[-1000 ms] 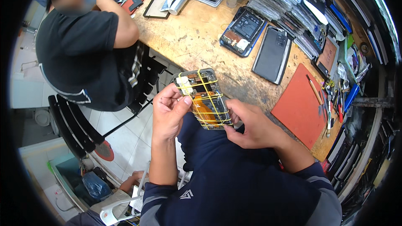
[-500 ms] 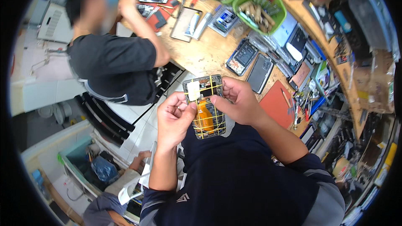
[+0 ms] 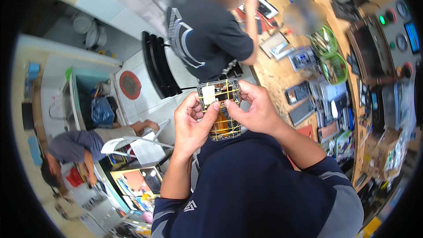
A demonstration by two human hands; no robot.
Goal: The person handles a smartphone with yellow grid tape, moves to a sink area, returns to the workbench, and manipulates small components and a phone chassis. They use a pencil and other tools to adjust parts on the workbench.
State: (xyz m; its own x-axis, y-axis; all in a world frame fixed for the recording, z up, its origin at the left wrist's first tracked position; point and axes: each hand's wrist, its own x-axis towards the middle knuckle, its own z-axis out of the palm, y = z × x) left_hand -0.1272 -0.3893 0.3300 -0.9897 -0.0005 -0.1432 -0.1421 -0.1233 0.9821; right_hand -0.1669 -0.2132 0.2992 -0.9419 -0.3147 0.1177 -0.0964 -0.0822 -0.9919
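Phone, innards showing, is clamped btwn L hand at its left edge & R hand at upper right, thumbs on its face, prob for steadiness, w/ yellow bands btwn both hands prob pressing parts together.

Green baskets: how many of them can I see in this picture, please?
2. The upper green basket is toward the upper right of the picture; the lower green basket is just below it, close against it. Others may be hidden among the clutter.
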